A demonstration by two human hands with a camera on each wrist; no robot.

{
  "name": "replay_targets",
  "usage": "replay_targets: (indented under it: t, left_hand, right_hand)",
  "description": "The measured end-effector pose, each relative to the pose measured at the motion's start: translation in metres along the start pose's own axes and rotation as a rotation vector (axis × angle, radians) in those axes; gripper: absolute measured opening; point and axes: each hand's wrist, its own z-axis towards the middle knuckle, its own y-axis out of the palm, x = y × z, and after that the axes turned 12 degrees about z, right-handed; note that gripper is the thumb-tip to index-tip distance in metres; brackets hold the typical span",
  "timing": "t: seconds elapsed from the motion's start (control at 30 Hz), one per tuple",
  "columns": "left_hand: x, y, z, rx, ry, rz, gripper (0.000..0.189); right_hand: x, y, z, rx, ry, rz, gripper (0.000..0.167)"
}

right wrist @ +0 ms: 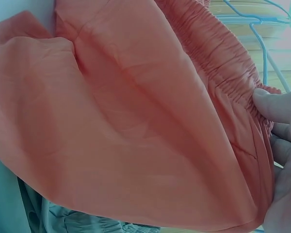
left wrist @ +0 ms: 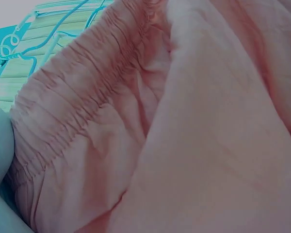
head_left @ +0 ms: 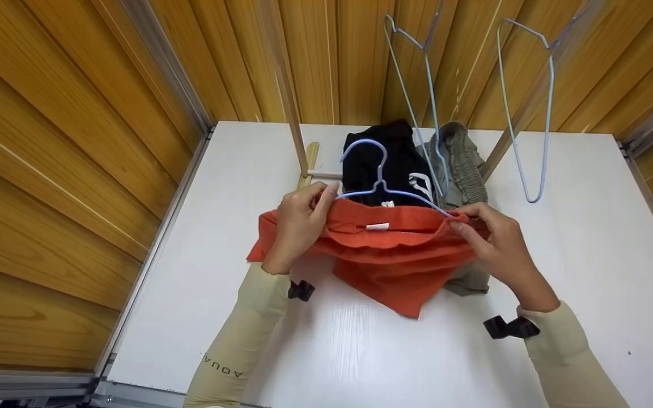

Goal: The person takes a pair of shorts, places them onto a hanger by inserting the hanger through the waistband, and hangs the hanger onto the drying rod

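Observation:
Orange-red shorts [head_left: 383, 255] with a gathered elastic waistband [right wrist: 223, 58] and a white label hang between my two hands above the white table. A light-blue wire hanger [head_left: 381, 184] rises out of the waistband, its hook upward and its lower part hidden in the cloth. With thumb and fingers my left hand [head_left: 302, 224] grips the left end of the waistband by the hanger's shoulder. My right hand [head_left: 496, 241] pinches the right end between thumb and fingers, close to the hanger's other shoulder. In the left wrist view, the gathered cloth [left wrist: 82, 82] fills most of the picture.
Behind the shorts lie a black garment [head_left: 383, 153] with a white print and a grey-green garment [head_left: 459, 158]. Two more wire hangers hang at the back, one [head_left: 434, 113] over the garments and one [head_left: 547, 124] farther right. Wooden posts [head_left: 292, 124] stand near the panelled wall.

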Motion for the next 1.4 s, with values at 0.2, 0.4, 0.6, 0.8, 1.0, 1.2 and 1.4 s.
replay_targets:
  t: [0.2, 0.4, 0.6, 0.8, 1.0, 1.2, 1.4]
  left_hand:
    - [-0.003, 0.0, -0.001, 0.098, 0.055, 0.106, 0.035]
    - [-0.007, -0.002, -0.003, 0.155, 0.063, 0.214, 0.035]
    - [-0.008, -0.006, -0.004, 0.142, 0.034, 0.261, 0.034]
    - [-0.01, -0.011, -0.006, 0.131, 0.017, 0.288, 0.036]
    - [-0.01, -0.015, -0.004, 0.145, 0.03, 0.309, 0.037]
    - [-0.009, -0.02, 0.0, 0.162, 0.051, 0.309, 0.033]
    - [-0.005, -0.022, 0.004, 0.138, 0.041, 0.274, 0.032]
  right_hand:
    - [0.0, 0.001, -0.002, 0.011, -0.011, -0.006, 0.016]
    - [0.0, -0.001, -0.004, 0.031, -0.006, -0.037, 0.015]
    - [0.002, -0.004, -0.007, 0.049, 0.011, -0.067, 0.015]
    - [0.002, -0.005, -0.009, 0.049, 0.025, -0.067, 0.016]
    - [0.0, -0.006, -0.008, 0.064, -0.009, -0.061, 0.015]
    - [-0.002, -0.007, -0.006, 0.049, 0.009, -0.063, 0.014]
    - [-0.006, -0.012, -0.008, -0.055, 0.081, -0.068, 0.016]
